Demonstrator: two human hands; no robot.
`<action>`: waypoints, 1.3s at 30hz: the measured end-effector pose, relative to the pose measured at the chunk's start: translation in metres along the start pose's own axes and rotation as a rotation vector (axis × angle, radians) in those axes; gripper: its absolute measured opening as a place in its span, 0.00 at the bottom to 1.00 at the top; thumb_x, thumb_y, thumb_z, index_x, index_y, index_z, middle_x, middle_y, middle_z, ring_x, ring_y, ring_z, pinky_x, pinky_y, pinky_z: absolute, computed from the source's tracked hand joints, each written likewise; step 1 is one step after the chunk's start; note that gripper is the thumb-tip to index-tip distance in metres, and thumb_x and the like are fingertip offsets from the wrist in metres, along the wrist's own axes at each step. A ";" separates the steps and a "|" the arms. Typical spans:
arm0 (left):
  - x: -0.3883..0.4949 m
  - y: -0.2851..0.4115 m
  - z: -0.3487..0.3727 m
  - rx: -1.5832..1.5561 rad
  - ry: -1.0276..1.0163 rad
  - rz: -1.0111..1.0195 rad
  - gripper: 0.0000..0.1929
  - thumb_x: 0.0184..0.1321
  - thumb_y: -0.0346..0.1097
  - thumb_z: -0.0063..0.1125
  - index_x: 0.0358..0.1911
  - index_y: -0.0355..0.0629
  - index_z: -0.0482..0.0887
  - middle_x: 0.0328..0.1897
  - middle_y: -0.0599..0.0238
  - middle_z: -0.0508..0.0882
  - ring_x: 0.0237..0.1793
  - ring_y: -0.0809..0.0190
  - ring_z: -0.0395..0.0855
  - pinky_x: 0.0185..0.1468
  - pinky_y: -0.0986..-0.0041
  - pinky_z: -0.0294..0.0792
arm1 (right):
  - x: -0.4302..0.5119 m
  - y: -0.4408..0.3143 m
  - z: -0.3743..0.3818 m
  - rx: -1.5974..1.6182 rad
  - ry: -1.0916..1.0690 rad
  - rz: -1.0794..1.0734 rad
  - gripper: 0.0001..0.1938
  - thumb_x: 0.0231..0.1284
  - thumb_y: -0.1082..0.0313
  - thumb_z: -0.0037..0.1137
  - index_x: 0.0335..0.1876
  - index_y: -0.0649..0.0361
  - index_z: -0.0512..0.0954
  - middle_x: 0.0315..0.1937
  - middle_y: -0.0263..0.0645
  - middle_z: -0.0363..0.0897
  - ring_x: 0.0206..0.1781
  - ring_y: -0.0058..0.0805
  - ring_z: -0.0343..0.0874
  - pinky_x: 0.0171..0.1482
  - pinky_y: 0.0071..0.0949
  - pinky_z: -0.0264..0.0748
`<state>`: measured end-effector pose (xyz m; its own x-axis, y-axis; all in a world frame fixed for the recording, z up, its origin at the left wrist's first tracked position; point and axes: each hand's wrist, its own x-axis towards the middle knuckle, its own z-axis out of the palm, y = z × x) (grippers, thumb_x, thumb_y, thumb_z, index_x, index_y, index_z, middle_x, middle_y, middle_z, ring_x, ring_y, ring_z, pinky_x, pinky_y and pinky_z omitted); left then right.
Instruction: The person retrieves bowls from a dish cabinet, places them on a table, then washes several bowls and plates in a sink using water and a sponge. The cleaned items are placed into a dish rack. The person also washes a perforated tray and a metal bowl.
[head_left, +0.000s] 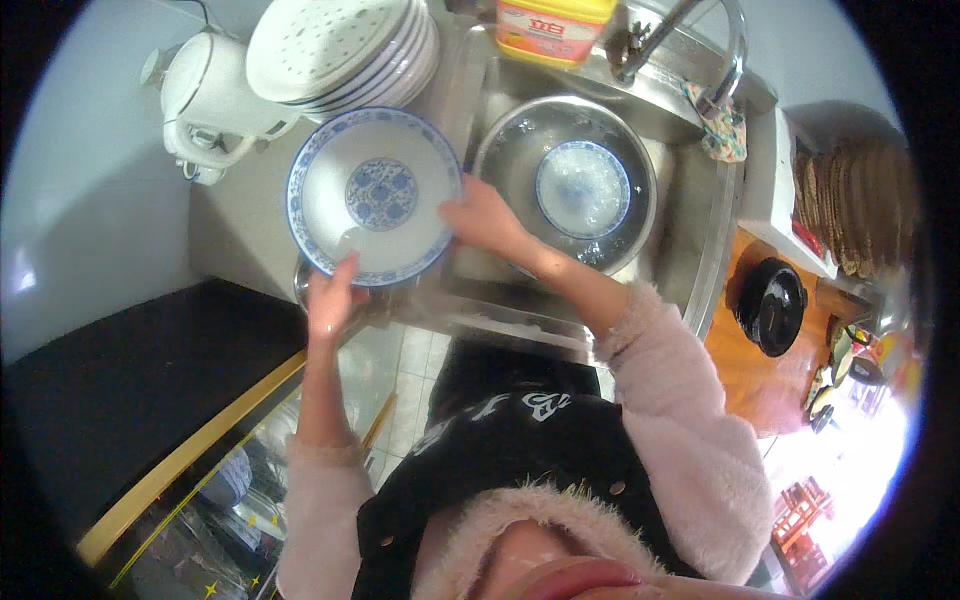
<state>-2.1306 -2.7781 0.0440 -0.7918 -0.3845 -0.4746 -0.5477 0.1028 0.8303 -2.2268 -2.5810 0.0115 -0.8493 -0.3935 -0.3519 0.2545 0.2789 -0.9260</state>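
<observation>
A large blue-and-white patterned bowl (409, 142) is held between both hands over the left edge of the sink, its inside facing up. My left hand (334, 296) grips the near rim, thumb on the inner wall. At the opposite side, my right hand (484, 217) pinches the right rim. Right of that hand, a round stainless steel basin (517, 139) stands in the sink (686, 195). It holds water with suds, and a smaller blue-rimmed bowl (583, 187) lies in it.
Stacked white plates (330, 49), the top one perforated, stand behind the held bowl beside a white electric kettle (217, 97). A yellow tub (555, 30) and a chrome faucet (731, 60) with a patterned cloth (724, 135) are behind the basin. A black pot (771, 307) sits right.
</observation>
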 end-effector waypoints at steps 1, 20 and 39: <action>0.000 0.002 -0.013 0.175 0.085 0.034 0.17 0.52 0.37 0.47 0.42 0.32 0.69 0.30 0.59 0.76 0.20 0.67 0.73 0.21 0.79 0.66 | 0.005 -0.004 0.008 -0.014 -0.016 -0.059 0.17 0.42 0.66 0.40 0.35 0.73 0.67 0.23 0.56 0.73 0.25 0.46 0.76 0.34 0.37 0.72; 0.076 -0.031 -0.057 0.641 0.285 0.255 0.17 0.47 0.37 0.49 0.36 0.29 0.68 0.33 0.37 0.75 0.39 0.41 0.73 0.42 0.60 0.64 | 0.058 -0.017 0.061 -0.369 0.009 0.068 0.25 0.40 0.70 0.40 0.45 0.76 0.50 0.26 0.61 0.72 0.33 0.54 0.73 0.39 0.41 0.69; 0.033 -0.032 -0.041 0.533 0.477 0.325 0.15 0.53 0.45 0.51 0.32 0.40 0.66 0.22 0.60 0.75 0.29 0.61 0.76 0.34 0.72 0.65 | 0.024 0.058 0.018 -0.010 0.255 -0.180 0.24 0.47 0.59 0.53 0.45 0.66 0.59 0.28 0.44 0.72 0.26 0.39 0.72 0.34 0.34 0.69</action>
<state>-2.1277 -2.8320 0.0137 -0.7988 -0.5999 0.0449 -0.4603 0.6576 0.5964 -2.2244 -2.5903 -0.0531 -0.9692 -0.2055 -0.1358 0.0861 0.2342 -0.9684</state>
